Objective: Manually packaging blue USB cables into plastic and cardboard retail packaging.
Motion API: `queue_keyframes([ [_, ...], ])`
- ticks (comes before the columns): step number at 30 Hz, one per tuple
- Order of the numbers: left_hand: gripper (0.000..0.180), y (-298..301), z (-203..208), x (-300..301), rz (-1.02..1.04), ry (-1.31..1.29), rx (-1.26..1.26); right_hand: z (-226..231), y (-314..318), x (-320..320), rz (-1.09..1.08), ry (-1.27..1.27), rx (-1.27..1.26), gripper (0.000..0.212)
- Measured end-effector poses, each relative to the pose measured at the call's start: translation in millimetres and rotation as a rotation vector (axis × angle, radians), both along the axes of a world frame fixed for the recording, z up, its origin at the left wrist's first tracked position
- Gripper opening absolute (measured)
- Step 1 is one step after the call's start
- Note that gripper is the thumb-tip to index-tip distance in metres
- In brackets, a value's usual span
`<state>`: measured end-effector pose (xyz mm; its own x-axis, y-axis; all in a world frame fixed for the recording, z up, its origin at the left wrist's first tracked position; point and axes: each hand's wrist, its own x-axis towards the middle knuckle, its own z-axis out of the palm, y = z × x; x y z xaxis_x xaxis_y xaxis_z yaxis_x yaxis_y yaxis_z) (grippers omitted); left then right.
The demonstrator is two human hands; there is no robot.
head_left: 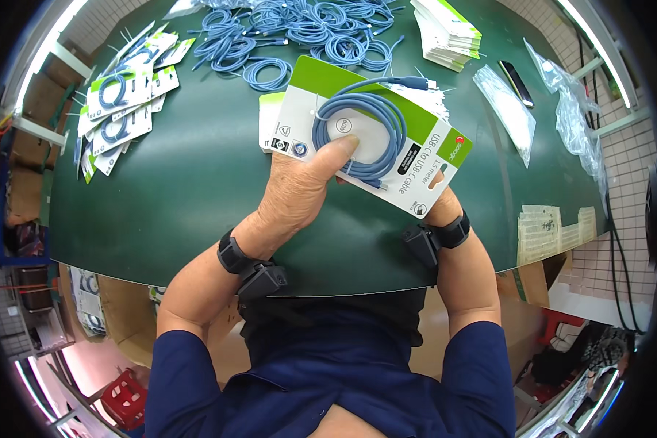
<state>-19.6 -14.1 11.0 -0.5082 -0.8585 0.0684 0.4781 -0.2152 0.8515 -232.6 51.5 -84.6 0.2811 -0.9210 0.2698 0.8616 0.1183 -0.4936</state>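
Observation:
My left hand holds a white-and-green cable card above the table, its thumb lying across the coil on the card's front. A blue coiled cable rests on the card, with thin white ties near its left side and bottom. One cable plug sticks out past the upper edge; the other lies on the card's lower part. Behind the card's lower right side is my right hand; its fingers are mostly hidden, with a bit of skin showing by the hang hole. Another card partly shows behind the held one.
Many blue coiled cables lie at the table's back. Finished cable cards are piled at the left. A stack of flat cards, a clear plastic bag with white ties, and a phone lie at the back right of the green table.

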Motion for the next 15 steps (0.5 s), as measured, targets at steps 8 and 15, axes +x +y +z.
queue_keyframes([
  [8, 0.038, -7.0, 5.9, 12.3, -0.090, -0.041, 0.129, 18.3, -20.1, 19.1, -0.036, 0.083, 0.079, 0.056],
  [15, 0.042, -15.0, 3.6, 14.0, -0.206, -0.036, 0.067, 33.7, -20.7, 2.5, -0.416, 0.735, -0.050, 0.054],
])
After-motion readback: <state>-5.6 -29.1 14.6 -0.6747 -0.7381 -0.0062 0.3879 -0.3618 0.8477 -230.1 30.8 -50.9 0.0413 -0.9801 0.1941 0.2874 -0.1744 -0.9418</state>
